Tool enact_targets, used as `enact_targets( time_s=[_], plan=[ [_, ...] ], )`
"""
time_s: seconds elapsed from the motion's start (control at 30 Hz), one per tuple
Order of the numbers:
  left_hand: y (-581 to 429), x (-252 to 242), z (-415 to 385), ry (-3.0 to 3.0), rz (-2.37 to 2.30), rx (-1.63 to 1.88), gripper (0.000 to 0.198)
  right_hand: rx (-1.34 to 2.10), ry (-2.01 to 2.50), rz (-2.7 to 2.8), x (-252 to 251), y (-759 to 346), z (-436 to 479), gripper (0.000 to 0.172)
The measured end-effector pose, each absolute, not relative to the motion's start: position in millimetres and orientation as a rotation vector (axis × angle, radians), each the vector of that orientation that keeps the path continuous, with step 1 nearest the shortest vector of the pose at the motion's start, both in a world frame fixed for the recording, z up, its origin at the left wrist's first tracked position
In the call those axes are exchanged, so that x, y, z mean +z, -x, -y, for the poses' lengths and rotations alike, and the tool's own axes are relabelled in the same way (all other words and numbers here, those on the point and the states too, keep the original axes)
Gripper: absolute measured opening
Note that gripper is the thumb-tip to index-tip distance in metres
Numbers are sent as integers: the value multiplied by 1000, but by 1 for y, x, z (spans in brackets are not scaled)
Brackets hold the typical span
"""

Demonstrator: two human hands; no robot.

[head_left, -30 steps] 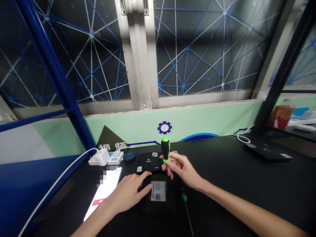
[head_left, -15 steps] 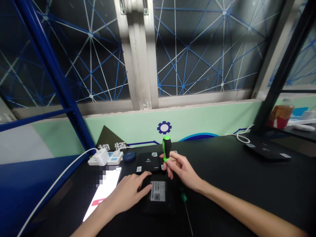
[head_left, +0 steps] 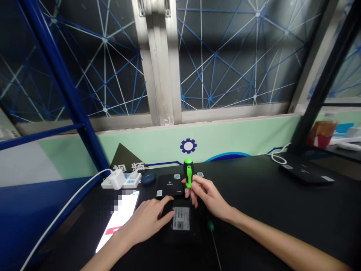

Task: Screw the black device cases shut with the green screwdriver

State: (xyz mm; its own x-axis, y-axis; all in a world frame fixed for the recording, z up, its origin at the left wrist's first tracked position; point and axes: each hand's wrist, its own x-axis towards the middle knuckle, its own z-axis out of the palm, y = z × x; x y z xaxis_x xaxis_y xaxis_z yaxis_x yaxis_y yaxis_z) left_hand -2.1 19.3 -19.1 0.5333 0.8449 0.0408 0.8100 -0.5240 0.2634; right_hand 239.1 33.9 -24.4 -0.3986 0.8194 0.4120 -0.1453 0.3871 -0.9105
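Observation:
My right hand (head_left: 204, 192) grips a screwdriver (head_left: 188, 173) with a black and bright green handle. The screwdriver stands nearly upright, its shaft pointing down at the upper right part of a flat black box (head_left: 183, 237); where the tip ends is hard to make out. A white printed label (head_left: 181, 218) lies on the box's upper face. My left hand (head_left: 152, 214) rests on the box's left side, its thumb and forefinger spread apart beside the label. To the right of the box lies a second screwdriver (head_left: 211, 226) with a dark green handle and a long thin shaft.
Another flat black box (head_left: 169, 185) lies behind. A lit phone (head_left: 121, 218) is left of my left hand, with a white power strip (head_left: 132, 180) and a dark blue case (head_left: 148, 178) beyond. One more black box (head_left: 307, 173) sits far right, near a white cable (head_left: 278, 160).
The bright green screwdriver's handle has turned and shifted slightly left and down in my right hand. My left hand stays in place on the box.

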Motion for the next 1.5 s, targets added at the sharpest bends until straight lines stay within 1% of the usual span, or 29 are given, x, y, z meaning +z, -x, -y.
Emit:
enact_targets(
  time_s=[0.1, 0.2, 0.33, 0.47, 0.67, 0.83, 1.03, 1.13, 1.2, 1.37, 1.5],
  plan=[
    [2, -18, -19, -2561, -1407, 236, 43, 1212, 629, 1571, -25, -238, -35, 26],
    [1, -17, -18, -2559, -1404, 240, 43, 1246, 651, 1516, -26, -237, -35, 34],
    [1, -16, -18, -2554, -1395, 249, 43, 1236, 656, 1558, -23, -239, -32, 32],
    [0, -16, -18, -2561, -1393, 256, 43, 1210, 615, 1598, -21, -240, -31, 37],
    [1, -17, -18, -2561, -1402, 242, 42, 1222, 684, 1567, -24, -238, -36, 30],
    [3, -19, -18, -2547, -1408, 243, 43, 1215, 742, 1527, -26, -240, -37, 37],
    [3, -19, -19, -2555, -1399, 249, 44, 1185, 629, 1618, -21, -243, -33, 30],
    [3, -20, -19, -2558, -1406, 249, 43, 1200, 653, 1613, -21, -241, -34, 28],
    [3, -20, -19, -2556, -1407, 254, 44, 1234, 685, 1568, -23, -239, -35, 30],
    [2, -17, -18, -2545, -1405, 250, 46, 1256, 695, 1499, -25, -238, -36, 41],
    [2, -17, -19, -2542, -1403, 245, 45, 1236, 673, 1537, -21, -239, -34, 37]
  ],
)
